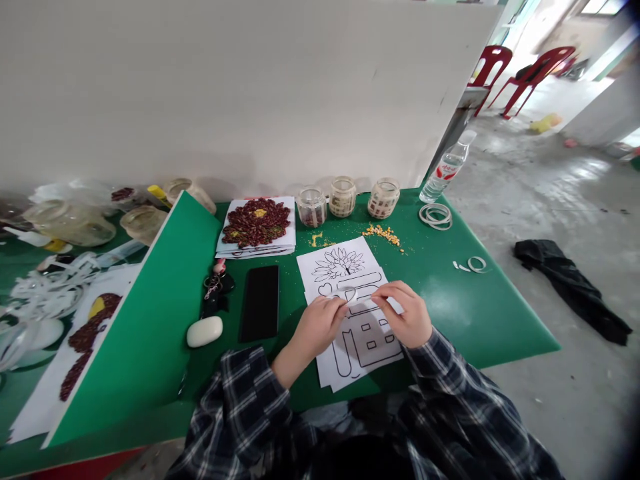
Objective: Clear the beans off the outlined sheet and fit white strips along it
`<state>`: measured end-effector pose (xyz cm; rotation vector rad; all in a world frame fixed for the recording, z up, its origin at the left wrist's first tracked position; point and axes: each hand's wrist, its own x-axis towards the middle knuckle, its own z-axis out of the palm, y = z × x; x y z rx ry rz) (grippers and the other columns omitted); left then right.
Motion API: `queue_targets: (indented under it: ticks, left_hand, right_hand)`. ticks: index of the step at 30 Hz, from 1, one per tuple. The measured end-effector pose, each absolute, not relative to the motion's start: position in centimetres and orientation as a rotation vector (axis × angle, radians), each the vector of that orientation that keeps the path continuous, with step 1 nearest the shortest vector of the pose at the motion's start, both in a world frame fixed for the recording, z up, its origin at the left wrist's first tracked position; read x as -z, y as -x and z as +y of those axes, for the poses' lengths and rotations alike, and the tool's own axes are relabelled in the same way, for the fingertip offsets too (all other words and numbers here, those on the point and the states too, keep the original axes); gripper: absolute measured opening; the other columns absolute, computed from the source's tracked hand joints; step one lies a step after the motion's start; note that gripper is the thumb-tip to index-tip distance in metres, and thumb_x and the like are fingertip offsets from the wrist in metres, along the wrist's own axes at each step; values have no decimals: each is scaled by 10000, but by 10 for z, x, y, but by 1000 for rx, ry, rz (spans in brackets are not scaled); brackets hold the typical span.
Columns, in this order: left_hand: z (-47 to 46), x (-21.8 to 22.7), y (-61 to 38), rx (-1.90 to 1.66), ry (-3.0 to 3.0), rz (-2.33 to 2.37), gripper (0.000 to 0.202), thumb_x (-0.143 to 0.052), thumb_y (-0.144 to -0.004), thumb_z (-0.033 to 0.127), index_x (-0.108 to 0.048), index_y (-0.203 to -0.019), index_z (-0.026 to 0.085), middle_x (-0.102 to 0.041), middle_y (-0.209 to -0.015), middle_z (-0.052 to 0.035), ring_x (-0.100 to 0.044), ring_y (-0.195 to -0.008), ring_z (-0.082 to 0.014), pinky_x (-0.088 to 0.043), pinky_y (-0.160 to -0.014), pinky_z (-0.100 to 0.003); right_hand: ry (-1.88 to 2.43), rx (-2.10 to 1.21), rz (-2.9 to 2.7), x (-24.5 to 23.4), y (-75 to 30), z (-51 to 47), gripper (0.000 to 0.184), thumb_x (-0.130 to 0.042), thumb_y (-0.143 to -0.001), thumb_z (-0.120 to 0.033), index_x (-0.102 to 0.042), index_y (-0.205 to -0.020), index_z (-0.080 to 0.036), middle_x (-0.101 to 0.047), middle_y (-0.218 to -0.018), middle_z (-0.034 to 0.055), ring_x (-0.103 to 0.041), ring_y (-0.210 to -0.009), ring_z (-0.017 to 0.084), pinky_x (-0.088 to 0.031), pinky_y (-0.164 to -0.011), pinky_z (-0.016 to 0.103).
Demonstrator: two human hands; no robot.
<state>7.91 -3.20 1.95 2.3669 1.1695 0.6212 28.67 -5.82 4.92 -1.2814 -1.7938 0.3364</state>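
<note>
Three jars hold beans behind both hands

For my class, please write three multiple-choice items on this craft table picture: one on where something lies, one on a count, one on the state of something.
1. Where does the black phone lie?
A. left of the outline sheets
B. on the floor
C. on top of the jars

2. How many glass jars stand in a row behind the outline sheets?
A. one
B. three
C. six

3. In what state is the bean flower picture by the wall?
A. blank
B. crumpled
C. covered with dark red beans

Answers: 1 A, the phone lies on the green table left of the sheets. 2 B, three jars stand side by side. 3 C, beans fill the flower shape around a yellow centre. The left hand and right hand pinch a white strip over the sheets.
</note>
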Motion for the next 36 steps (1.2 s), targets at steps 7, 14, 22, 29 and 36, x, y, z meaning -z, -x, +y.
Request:
queue_targets:
  ticks: [7, 14, 22, 29, 36]
  left_hand:
    - [-25, -54, -67, -789, -2600, 1303, 367, -324, -991, 328, -625, -835, 188, -652, -738, -40, -551, -700, -176, -359, -701, -318]
    - [-15, -53, -74, -577, -2660, 1571, 377, -356, -985, 343, -634, -784, 185, -643, -705, -55, -562, -757, -211, -325, -735, -350]
    - [-15, -9, -95, -327, -2637, 1759, 360, -329, -974, 234, -634, -795, 165, -655, -726, -93, -577, -777, -248, -340, -741, -376]
    - [-14, 1, -104, -235, -2653, 1838, 313, -348, -959, 224, -624, -820, 173, -654, -697, -78, -590, -743, -235, -349, -708, -362]
    - [-11, -1, -103, -182, -2629, 1817, 278, -370, -940, 211, -626, -831, 186, -651, -697, -73, -590, -745, -236, -342, -702, -360]
  right_hand:
    - [1467, -359, -1642, -103, -295, -72, 152, -557, -896, -267, -624, -779, -197, -643, -772, 35, -578, -702, 161, -487, -659, 300]
    - [1760, -467, -1499, -65, -311, -35, 211, -578, -825, -358, -660, -753, -178, -668, -662, 31, -581, -569, 153, -452, -554, 271]
    - [1892, -800, -1338, 10, -315, -1, 169, -540, -804, -344, -601, -757, -193, -648, -579, 3, -597, -443, 155, -481, -520, 280]
    - [1937, -749, -1386, 22, -318, 1, 162, -525, -830, -331, -599, -777, -197, -653, -585, 1, -626, -494, 167, -497, -549, 284]
    - [1946, -769, -1333, 19, -315, 1, 146, -535, -823, -321, -578, -751, -201, -646, -595, -5, -611, -458, 155, -495, -544, 283]
